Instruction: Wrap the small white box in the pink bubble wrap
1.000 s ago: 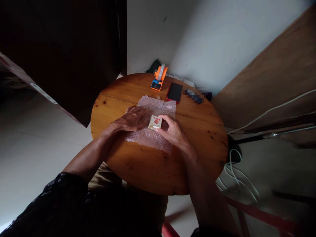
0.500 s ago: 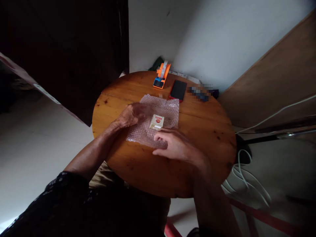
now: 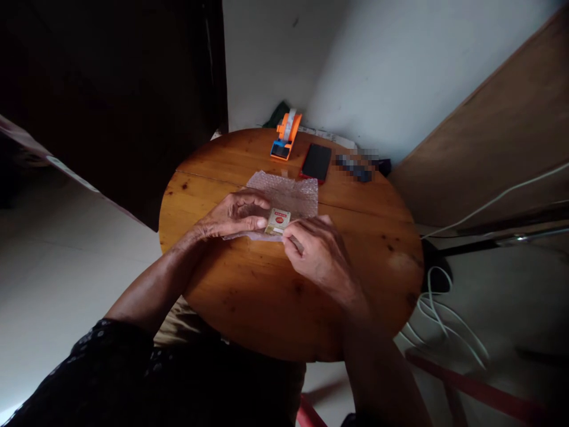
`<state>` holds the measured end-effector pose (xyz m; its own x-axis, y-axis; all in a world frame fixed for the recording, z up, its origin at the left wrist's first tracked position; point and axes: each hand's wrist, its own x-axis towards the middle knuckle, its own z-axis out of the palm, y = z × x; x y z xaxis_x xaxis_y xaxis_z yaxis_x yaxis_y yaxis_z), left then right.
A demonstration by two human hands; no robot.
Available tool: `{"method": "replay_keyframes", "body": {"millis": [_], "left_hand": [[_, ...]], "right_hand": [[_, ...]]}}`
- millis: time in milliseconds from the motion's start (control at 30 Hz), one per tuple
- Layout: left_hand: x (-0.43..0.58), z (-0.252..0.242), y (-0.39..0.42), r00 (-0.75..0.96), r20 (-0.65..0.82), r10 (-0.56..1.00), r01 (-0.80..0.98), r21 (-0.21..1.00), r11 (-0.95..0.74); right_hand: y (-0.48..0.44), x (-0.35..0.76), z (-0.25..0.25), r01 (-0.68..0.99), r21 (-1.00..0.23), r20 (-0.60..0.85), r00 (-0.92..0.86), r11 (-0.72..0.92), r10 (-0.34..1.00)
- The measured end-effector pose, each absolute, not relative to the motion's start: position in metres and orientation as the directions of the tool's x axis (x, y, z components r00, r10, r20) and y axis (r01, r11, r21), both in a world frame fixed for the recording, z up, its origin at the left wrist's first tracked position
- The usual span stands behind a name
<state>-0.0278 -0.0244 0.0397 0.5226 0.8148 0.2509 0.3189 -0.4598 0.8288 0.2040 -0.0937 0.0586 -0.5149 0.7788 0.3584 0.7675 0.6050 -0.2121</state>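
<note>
A small cream box (image 3: 279, 219) with a red label sits on a sheet of bubble wrap (image 3: 296, 193) on the round wooden table. The sheet's near part is drawn up close to the box's front. At the box's left side, my left hand (image 3: 233, 214) curls with its thumb against the wrap and its fingers bent beyond. My right hand (image 3: 317, 246) pinches the wrap at the box's right front corner. The exact contact under the fingertips is partly hidden.
Toward the back of the table (image 3: 249, 296) stand an orange tape dispenser (image 3: 287, 135), a phone-like black slab with a red edge (image 3: 316, 162) and a blurred dark object (image 3: 354, 168). A wall rises behind. White cable (image 3: 438, 314) lies coiled on the floor at right.
Both hands have closed in on the box. The bubble wrap's near edge has come up and back toward the box, baring more of the tabletop in front.
</note>
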Motion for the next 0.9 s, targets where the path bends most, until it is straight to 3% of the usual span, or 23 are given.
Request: {"method": "replay_keyframes", "body": {"millis": [133,300,467,667,900], "left_hand": [[-0.028,0.040,-0.024,0.562,0.314,0.765,0.259,0.812,-0.524],[-0.021,0.032,-0.024,0.587,0.309,0.749,0.312,0.767,-0.561],[-0.012,0.025,-0.024,0.552,0.324,0.768,0.354,0.743,-0.568],[-0.006,0.017,-0.026,0.495,0.284,0.821,0.248,0.860,-0.447],[-0.005,0.009,-0.021,0.521,0.256,0.814,0.068,0.938,-0.339]], "right_hand": [[-0.088,0.203,0.051,0.794,-0.261,0.471,-0.392,0.549,0.790],[-0.081,0.200,0.042,0.799,-0.375,0.517,-0.241,0.470,0.822],[-0.074,0.206,0.035,0.758,-0.539,0.421,-0.137,0.369,0.897],[-0.065,0.217,0.032,0.688,-0.653,0.309,-0.138,0.315,0.941],[-0.055,0.217,0.023,0.526,-0.783,0.291,-0.165,0.333,0.943]]}}
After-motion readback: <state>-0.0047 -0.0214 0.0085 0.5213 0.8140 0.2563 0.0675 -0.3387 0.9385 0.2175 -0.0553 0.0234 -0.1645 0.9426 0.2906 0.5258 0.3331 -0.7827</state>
